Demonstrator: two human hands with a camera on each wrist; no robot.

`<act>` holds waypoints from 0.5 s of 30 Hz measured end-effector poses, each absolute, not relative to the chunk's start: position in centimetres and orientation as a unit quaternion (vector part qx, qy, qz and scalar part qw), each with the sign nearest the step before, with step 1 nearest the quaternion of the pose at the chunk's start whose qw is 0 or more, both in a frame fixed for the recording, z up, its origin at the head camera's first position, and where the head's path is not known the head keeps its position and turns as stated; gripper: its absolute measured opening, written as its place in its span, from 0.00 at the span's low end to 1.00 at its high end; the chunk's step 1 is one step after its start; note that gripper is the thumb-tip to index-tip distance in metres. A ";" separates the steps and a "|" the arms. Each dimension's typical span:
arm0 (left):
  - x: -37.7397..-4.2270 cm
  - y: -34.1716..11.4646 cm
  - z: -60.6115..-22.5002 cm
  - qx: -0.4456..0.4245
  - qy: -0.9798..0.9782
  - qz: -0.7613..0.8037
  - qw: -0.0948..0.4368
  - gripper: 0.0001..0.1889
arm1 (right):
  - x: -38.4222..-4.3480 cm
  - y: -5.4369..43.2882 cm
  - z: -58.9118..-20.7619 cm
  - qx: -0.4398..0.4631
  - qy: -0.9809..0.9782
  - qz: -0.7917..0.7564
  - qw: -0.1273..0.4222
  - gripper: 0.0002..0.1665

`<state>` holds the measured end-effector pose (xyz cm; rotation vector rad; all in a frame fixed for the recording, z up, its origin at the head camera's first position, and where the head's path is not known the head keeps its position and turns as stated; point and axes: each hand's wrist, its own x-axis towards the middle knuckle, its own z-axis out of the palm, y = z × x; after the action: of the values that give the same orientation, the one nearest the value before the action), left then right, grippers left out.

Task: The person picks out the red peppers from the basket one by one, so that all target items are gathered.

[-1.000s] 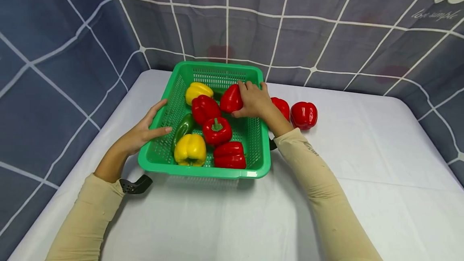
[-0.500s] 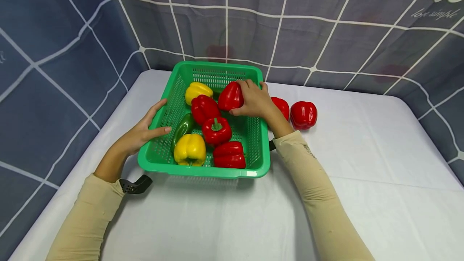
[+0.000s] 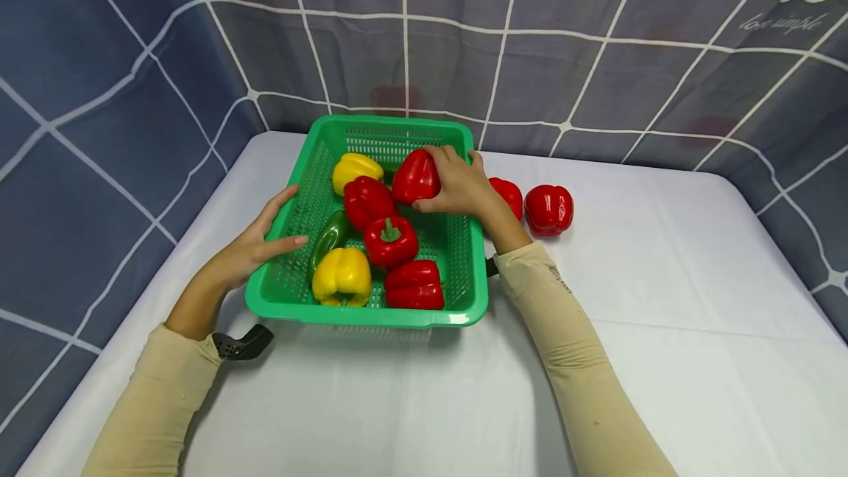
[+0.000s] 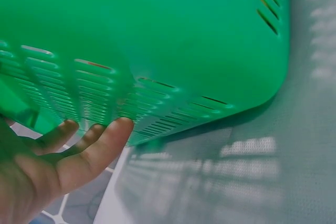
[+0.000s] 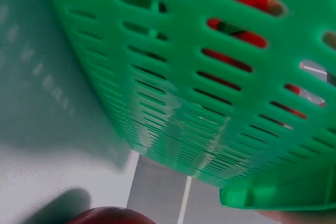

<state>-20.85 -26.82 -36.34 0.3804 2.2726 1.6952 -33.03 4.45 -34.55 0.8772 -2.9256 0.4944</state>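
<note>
Slightly up and leftward in my head view since a second ago, the held red pepper (image 3: 412,181) has shifted, while the whole view has slid a little left too. I see the right hand (image 3: 458,184) gripping that pepper with curled fingers and thumb, inside the green basket (image 3: 371,315) toward its back right; I cannot tell whether its underside touches the basket floor. The left hand (image 3: 246,252) stays spread wide at the left rim, thumb reaching over it, fingers stretched along the outer wall. Inside, I count a front yellow pepper (image 3: 341,274), a rear yellow pepper (image 3: 356,170), a long green pepper (image 3: 329,238), and three loose red peppers (image 3: 391,243) grouped from the middle to the front. Two outside red peppers (image 3: 549,210) sit right of the basket on the white-covered counter (image 3: 662,278), one partly hidden behind the right arm.
</note>
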 end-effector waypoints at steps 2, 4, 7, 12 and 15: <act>-20.8 -26.8 -36.4 0.132 0.786 0.588 0.141 0.43 | -33.0 4.4 -34.7 0.284 -0.945 0.162 0.026 0.52; -20.8 -26.8 -36.4 0.133 0.785 0.588 0.141 0.43 | -33.1 4.4 -34.7 0.284 -0.944 0.164 0.027 0.52; -20.8 -26.9 -36.4 0.133 0.787 0.585 0.143 0.43 | -33.0 4.4 -34.7 0.284 -0.944 0.167 0.026 0.53; -20.8 -26.9 -36.5 0.135 0.784 0.588 0.145 0.42 | -32.9 4.5 -34.7 0.284 -0.942 0.176 0.031 0.52; -20.8 -26.9 -36.5 0.136 0.781 0.592 0.145 0.42 | -32.8 4.6 -34.6 0.285 -0.940 0.184 0.038 0.51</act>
<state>-20.84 -26.89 -36.51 0.3921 2.2503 1.7051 -32.82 4.60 -34.62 0.8730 -2.8835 0.5646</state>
